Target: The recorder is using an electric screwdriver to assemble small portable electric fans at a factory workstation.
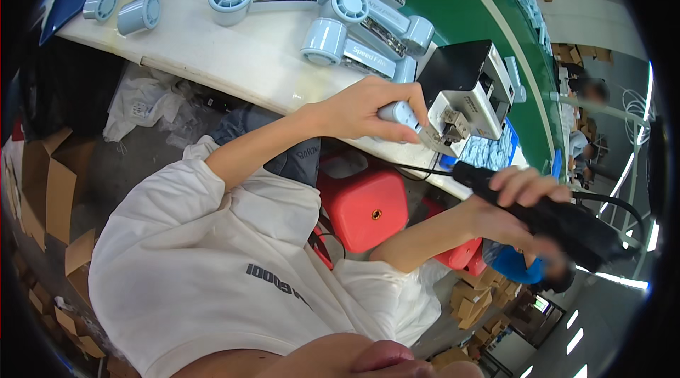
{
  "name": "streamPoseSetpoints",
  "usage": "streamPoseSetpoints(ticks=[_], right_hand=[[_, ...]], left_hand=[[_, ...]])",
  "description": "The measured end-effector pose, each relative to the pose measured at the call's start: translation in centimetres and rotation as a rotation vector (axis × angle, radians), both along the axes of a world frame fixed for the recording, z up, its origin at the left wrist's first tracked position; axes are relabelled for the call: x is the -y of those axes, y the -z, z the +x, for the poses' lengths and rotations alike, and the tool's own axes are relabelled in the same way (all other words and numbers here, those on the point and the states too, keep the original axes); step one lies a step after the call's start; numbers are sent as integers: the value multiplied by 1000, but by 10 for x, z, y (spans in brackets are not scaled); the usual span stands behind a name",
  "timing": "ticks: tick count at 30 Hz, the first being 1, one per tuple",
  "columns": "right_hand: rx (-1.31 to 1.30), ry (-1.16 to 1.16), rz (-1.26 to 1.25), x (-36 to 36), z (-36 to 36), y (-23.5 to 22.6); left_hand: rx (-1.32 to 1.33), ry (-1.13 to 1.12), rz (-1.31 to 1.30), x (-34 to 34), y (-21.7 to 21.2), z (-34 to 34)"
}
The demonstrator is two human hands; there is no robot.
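My left hand (pixel 375 109) is closed around a light-blue handheld fan (pixel 401 115). Only one rounded end with a small dark opening shows between thumb and fingers. That end points toward a small black and silver machine (pixel 464 112) with a metal fixture at its front, just right of the hand. My right hand (pixel 520 201) grips a long black electric screwdriver (pixel 559 226), slightly blurred, held out at the right with its narrow end toward the table. Beyond my left hand, several light-blue fans (pixel 347 6) lie on the table, many with circuit boards exposed along their handles.
The white table (pixel 262 73) runs across the top, beside a green surface (pixel 489 17). A blue tray (pixel 506 151) with light-blue pieces stands behind the machine. Below are a red stool (pixel 368 201), cartons (pixel 60 187) and plastic bags (pixel 145 105). A black cable (pixel 407 165) hangs near the table edge.
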State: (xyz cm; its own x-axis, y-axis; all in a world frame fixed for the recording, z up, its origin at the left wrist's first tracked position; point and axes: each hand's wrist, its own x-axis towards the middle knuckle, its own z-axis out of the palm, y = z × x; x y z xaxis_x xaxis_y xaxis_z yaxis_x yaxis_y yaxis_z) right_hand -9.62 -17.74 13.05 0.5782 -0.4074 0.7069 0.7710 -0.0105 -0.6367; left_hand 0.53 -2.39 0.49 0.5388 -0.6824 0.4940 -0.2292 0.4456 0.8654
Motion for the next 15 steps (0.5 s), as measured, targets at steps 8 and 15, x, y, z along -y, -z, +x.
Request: streamPoseSetpoints(ticks=[8,15], right_hand=[[-294,663,40,38,-24,107],[-199,679,73,31,-13,117]], left_hand=[[271,-213,72,-25,-115,56],[272,-454,271,42,-124,201]])
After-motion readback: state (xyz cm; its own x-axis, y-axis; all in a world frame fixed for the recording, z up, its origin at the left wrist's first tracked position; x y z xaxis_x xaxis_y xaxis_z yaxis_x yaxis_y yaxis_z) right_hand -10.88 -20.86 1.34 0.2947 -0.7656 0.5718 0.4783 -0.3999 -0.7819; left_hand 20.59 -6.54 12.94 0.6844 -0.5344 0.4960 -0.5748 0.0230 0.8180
